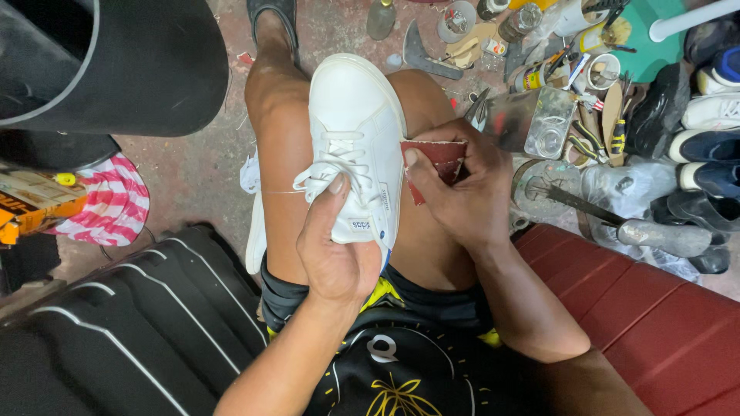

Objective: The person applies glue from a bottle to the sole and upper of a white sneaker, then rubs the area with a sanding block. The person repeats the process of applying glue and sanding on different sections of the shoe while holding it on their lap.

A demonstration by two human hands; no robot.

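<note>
A white lace-up sneaker [351,123] rests on my lap between my thighs, toe pointing away from me. My left hand [335,246] grips its heel and tongue end, thumb pressed by the laces. My right hand [462,189] holds a folded piece of dark red sandpaper [439,158] against the shoe's right side edge, thumb on top of the paper.
A second white shoe [256,223] lies by my left thigh. Several tools, jars and tins [539,69] crowd the floor ahead right, with several shoes [709,146] at far right. A red bench [655,308] is under me; a black ribbed case [146,323] sits lower left.
</note>
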